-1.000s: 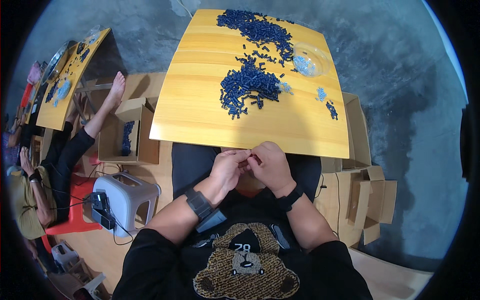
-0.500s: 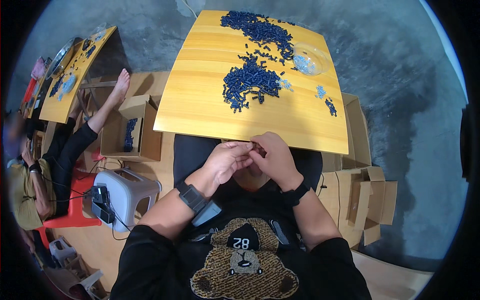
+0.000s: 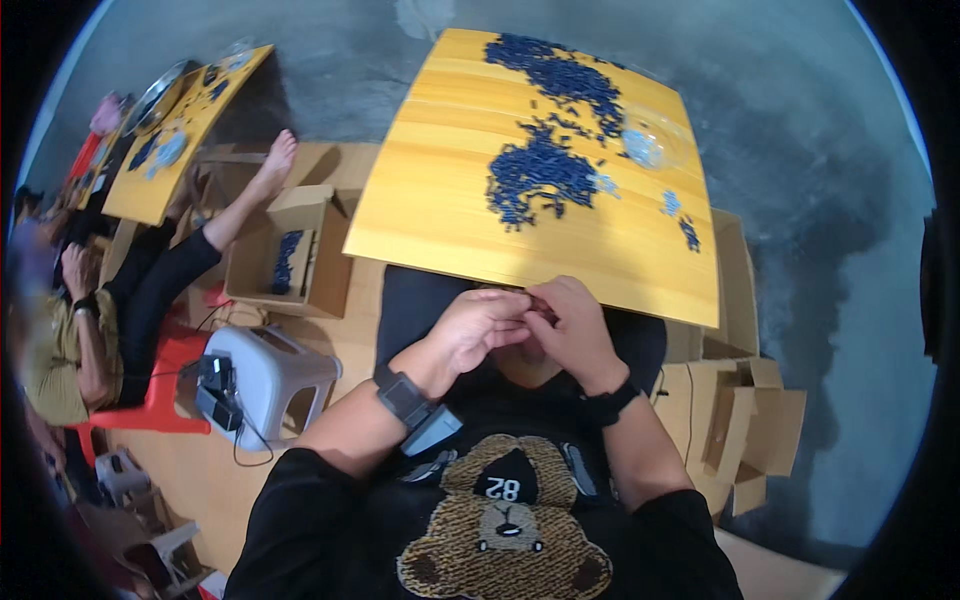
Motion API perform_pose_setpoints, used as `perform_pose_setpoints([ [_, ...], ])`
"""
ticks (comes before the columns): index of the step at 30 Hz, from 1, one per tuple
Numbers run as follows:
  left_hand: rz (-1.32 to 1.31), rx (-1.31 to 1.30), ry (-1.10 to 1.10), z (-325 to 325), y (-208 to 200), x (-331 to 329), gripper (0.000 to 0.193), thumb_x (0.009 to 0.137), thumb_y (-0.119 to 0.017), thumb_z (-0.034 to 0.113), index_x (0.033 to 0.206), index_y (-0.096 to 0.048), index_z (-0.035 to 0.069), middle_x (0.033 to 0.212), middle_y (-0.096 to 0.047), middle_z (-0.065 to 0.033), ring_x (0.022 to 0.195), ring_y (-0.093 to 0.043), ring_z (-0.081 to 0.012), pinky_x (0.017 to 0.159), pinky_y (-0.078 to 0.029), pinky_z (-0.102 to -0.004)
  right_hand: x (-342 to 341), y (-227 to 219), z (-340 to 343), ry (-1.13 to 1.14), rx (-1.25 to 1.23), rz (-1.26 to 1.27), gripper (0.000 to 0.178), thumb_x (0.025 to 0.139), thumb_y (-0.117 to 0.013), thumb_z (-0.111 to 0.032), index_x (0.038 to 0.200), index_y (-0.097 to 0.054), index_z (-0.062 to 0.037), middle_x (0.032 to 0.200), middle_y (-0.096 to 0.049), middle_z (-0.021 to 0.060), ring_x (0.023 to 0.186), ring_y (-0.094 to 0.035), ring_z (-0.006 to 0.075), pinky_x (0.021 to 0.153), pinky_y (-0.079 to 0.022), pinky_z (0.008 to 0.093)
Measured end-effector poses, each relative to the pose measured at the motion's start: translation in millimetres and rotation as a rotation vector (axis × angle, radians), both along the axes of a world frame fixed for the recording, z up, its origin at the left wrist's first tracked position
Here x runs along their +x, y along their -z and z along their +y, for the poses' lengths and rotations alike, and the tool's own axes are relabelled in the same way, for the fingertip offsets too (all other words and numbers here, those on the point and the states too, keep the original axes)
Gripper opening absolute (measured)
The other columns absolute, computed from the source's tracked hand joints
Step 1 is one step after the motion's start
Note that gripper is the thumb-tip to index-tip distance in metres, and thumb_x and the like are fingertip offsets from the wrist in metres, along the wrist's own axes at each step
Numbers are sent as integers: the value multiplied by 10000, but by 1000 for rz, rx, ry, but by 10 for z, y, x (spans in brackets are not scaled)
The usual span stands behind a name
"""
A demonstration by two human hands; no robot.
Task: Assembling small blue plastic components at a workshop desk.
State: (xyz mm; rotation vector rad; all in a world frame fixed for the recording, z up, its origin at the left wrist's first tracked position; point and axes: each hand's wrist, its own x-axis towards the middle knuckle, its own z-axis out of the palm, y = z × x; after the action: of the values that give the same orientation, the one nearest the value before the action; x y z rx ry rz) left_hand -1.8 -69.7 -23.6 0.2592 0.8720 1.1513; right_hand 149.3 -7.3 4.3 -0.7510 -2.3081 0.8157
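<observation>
Just off the near edge of the yellow wooden table (image 3: 430,215), my left hand (image 3: 470,325) and my right hand (image 3: 577,328) meet with fingertips pinched together. Whatever sits between the fingers is too small and too covered to make out. Beyond them on the table lies a heap of small dark-blue cylindrical parts (image 3: 540,175), and a second heap of the same parts (image 3: 565,75) spreads farther back. A few clear pieces (image 3: 606,184) touch the nearer heap's right side. To the right are a little group of clear pieces (image 3: 671,202) and a small cluster of dark parts (image 3: 690,234).
A transparent bowl (image 3: 672,143) holding clear pieces stands at the table's far right. Cardboard boxes flank the table: one at left (image 3: 325,255), one at right (image 3: 765,420). Left of me are a grey stool (image 3: 265,375) with black adapters and a seated person (image 3: 60,350) at another table.
My view has turned slightly, so the table and boxes appear farther right. Both hands stay pinched together at the table edge, with only small finger shifts.
</observation>
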Motion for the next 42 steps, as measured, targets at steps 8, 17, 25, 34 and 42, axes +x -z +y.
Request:
perform_pose_setpoints([
  [8, 66, -114, -70, -381, -77, -609, 199, 860, -590, 174, 979, -595, 14, 902, -659, -108, 750, -652, -169, 687, -544, -269, -55, -88, 65, -55, -121, -65, 198, 739, -651, -122, 897, -599, -14, 753, -568, 119, 721, -552, 295, 659, -447, 352],
  [17, -12, -22, -745, -919, 169, -2282, 307, 934, -432, 199, 1059, -476, -77, 922, -619, -187, 778, -644, -236, 655, -567, -247, -83, 107, 83, -176, -117, -290, 145, 746, -618, -135, 834, -618, -19, 746, -571, 128, 760, -553, 300, 691, -443, 371],
  [25, -23, 104, -779, -320, -237, -2002, 224, 903, -475, 122, 1012, -543, -61, 903, -647, -164, 727, -656, -197, 571, -556, -204, 64, 82, 112, -163, -191, -331, 133, 749, -614, -132, 825, -624, -23, 732, -561, 132, 739, -552, 302, 665, -444, 370],
  [34, 199, 138, -287, 449, -424, -752, 265, 881, -542, 125, 1106, -539, -16, 908, -641, -115, 741, -637, -142, 643, -523, -206, 90, 9, 205, -259, -138, -227, 148, 781, -596, -159, 853, -611, -30, 798, -588, 138, 768, -559, 317, 687, -447, 382],
  [42, 155, 73, -348, 589, -136, -684, 224, 888, -508, 72, 1093, -540, -14, 896, -630, -94, 759, -620, -136, 678, -529, -210, 94, -93, 528, 7, -13, -287, 156, 755, -616, -157, 821, -624, -16, 690, -569, 127, 675, -560, 296, 611, -441, 361],
])
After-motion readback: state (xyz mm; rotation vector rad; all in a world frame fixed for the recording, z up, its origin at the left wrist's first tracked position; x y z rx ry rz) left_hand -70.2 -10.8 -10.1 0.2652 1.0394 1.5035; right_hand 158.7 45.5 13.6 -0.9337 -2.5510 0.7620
